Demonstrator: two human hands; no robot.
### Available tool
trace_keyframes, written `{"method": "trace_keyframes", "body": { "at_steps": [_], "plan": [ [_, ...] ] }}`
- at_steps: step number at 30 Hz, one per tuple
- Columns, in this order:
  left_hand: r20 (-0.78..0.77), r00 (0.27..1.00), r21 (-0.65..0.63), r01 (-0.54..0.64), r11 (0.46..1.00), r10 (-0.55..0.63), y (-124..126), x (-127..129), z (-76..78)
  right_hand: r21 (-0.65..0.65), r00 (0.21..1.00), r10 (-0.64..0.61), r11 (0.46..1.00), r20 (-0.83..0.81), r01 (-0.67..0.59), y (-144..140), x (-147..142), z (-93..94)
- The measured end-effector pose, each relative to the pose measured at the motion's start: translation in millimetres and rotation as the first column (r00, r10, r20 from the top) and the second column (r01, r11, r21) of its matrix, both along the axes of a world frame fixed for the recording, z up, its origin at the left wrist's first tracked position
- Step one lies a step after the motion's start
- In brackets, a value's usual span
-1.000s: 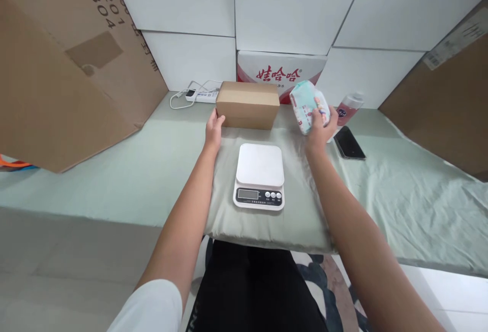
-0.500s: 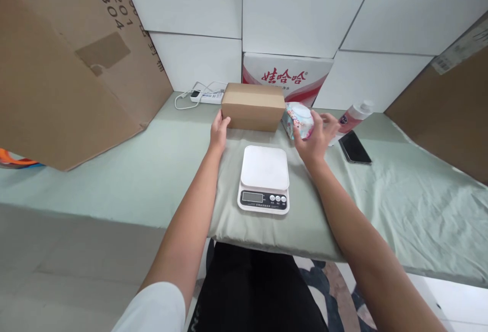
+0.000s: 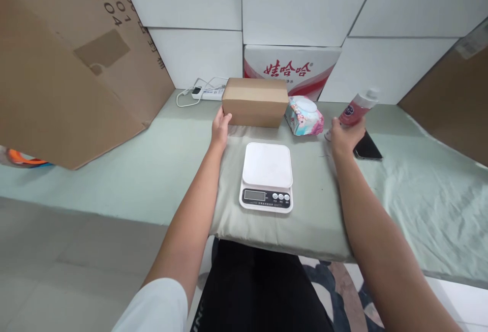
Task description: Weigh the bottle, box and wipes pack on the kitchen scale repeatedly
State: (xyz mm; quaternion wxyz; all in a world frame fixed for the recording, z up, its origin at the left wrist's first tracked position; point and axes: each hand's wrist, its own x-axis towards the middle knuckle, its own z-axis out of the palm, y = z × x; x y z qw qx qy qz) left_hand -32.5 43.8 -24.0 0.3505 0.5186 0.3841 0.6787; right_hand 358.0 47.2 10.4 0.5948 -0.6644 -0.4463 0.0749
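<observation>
Brown cardboard forms the small box (image 3: 255, 104) at the upper centre of the head view, where the left hand (image 3: 219, 128) touches its left end; whether those fingers truly grip it, I cannot tell. Right of centre, the right hand (image 3: 348, 134) is wrapped around the lower part of a pink-labelled bottle (image 3: 354, 112), whose cap points toward the upper right of the frame. A dark phone (image 3: 368, 148) lies just beside that hand, partly hidden by it. Between box and bottle sits a floral packet (image 3: 304, 116), near the box's right end. At the frame's centre, a white scale (image 3: 267, 167) rests on the pale green cloth (image 3: 152, 179), its display toward the bottom edge.
</observation>
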Motion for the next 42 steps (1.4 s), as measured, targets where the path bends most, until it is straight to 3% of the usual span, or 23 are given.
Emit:
{"method": "trace_keyframes", "body": {
  "at_steps": [3,6,9,11,13,14,19,35,38,40,42],
  "plan": [
    [-0.026,1.000,0.008,0.001,1.000,0.000,0.1,-1.0,-0.3,0.219,0.998,0.056,0.974,0.005,-0.055,-13.5,-10.6,11.5],
    [-0.026,1.000,0.000,-0.009,1.000,0.009,-1.8,-1.1,0.7,0.308,0.976,0.205,0.926,0.073,-0.218,-36.2,-38.2,31.1],
    [-0.004,1.000,-0.007,-0.005,1.000,0.005,-4.2,0.1,2.4,0.267,0.883,0.462,0.843,0.089,-0.468,-68.9,-77.8,44.5],
    [0.000,1.000,0.001,0.007,1.000,-0.007,-5.3,1.3,3.4,0.170,0.740,0.672,0.727,0.018,-0.665,-93.4,-103.1,47.4],
    [-0.010,1.000,0.015,0.009,1.000,-0.009,-5.9,2.4,4.3,0.082,0.624,0.780,0.626,-0.052,-0.776,-114.9,-122.1,46.9],
    [-0.015,1.000,0.022,0.005,1.000,-0.005,-6.2,2.8,4.7,0.051,0.598,0.799,0.601,-0.064,-0.797,-123.4,-128.6,46.0],
    [-0.023,1.000,0.027,-0.001,1.000,0.002,-6.3,2.9,5.8,0.011,0.591,0.805,0.592,-0.043,-0.806,-139.5,-139.5,39.8],
    [-0.006,1.000,0.020,0.025,0.999,-0.025,-6.6,2.7,5.1,0.020,0.559,0.829,0.559,-0.020,-0.829,-132.9,-148.6,21.6],
    [-0.009,1.000,0.016,0.020,1.000,-0.020,-6.2,2.3,5.1,-0.014,0.530,0.848,0.530,-0.012,-0.848,-129.8,-142.1,21.8],
    [-0.011,1.000,0.014,0.015,1.000,-0.015,-6.3,2.2,5.1,0.023,0.519,0.854,0.518,0.029,-0.855,-123.8,-133.6,22.0],
    [-0.012,1.000,0.006,0.008,1.000,-0.008,-6.4,2.1,4.9,0.149,0.581,0.813,0.570,0.042,-0.808,-114.4,-122.8,20.7]
  ]
}}
